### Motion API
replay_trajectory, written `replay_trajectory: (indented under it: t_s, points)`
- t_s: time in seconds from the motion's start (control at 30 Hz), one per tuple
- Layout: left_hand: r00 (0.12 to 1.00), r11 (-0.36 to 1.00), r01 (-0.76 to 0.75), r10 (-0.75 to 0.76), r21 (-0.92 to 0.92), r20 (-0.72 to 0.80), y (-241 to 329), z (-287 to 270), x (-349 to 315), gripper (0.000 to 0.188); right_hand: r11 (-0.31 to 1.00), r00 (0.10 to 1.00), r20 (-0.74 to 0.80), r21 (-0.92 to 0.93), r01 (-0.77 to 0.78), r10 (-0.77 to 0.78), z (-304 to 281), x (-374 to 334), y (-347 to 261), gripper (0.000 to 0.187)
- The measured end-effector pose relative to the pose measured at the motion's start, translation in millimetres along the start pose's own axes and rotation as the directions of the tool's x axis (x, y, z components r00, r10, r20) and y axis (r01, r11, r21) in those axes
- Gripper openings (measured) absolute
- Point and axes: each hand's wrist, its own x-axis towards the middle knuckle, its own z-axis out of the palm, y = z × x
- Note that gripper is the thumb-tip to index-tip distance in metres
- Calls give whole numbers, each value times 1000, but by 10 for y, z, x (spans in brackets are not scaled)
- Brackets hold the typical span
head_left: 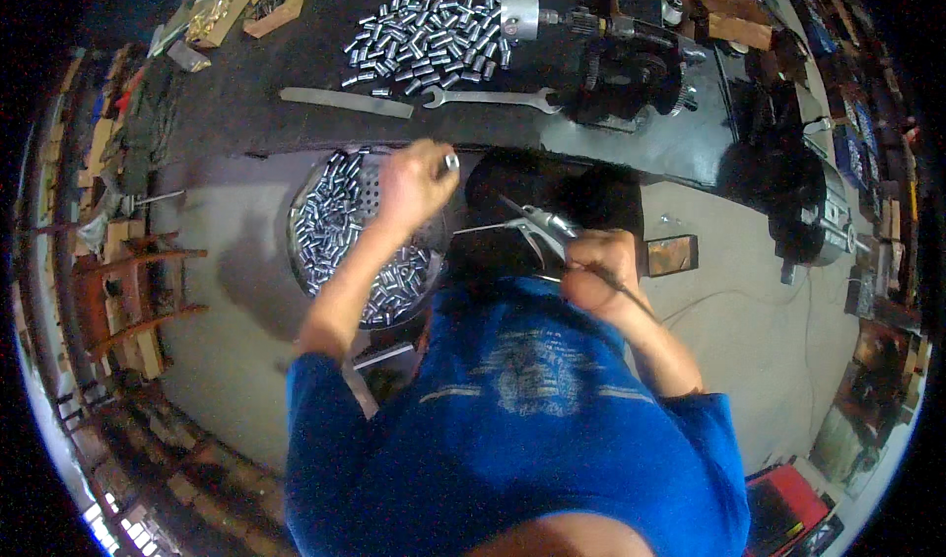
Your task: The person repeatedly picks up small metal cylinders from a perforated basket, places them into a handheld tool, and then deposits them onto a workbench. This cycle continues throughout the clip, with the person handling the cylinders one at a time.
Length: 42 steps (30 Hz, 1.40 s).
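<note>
By the perforated tray's [371, 194] far right edge, the left hand [419, 180] pinches a small metal cylinder [452, 162] — its long axis I cannot tell. Farther right of the tray, the right hand [601, 263] grips a silver lever tool [554, 224], angled trayward.

We are seeing silver on the single tube [452, 162], the many tubes [429, 44], the wrench [493, 98] and the tool [556, 224]. The worktop [232, 84] is showing black, the floor [754, 360] pale grey. We are noticing dark round dots patterning the grey pan [371, 197]. We are wearing a blue shirt [532, 458] with a faded pale print and stripes. The box [796, 493] is showing red, the chair [94, 299] reddish brown.
</note>
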Motion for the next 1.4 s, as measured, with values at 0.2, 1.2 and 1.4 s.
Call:
replay_trajectory:
  t_s: [0.2, 1.2, 1.4]
  points:
    - [992, 981, -46, 66, 187, -103, -457, 112, 1075, 25, 1000, 999, -25, -3, -24, 24, 60, 24, 79, 20]
    - [913, 736, -231, 390, -636, 120, 646, 50, -308, 12, 177, 724, 517, 745, -643, 457, 222, 4, 218, 34]
    - [965, 458, 108, 164, -883, 203, 717, 42, -314, 7, -168, 636, 626, 759, -629, 451, 225, 24, 230, 23]
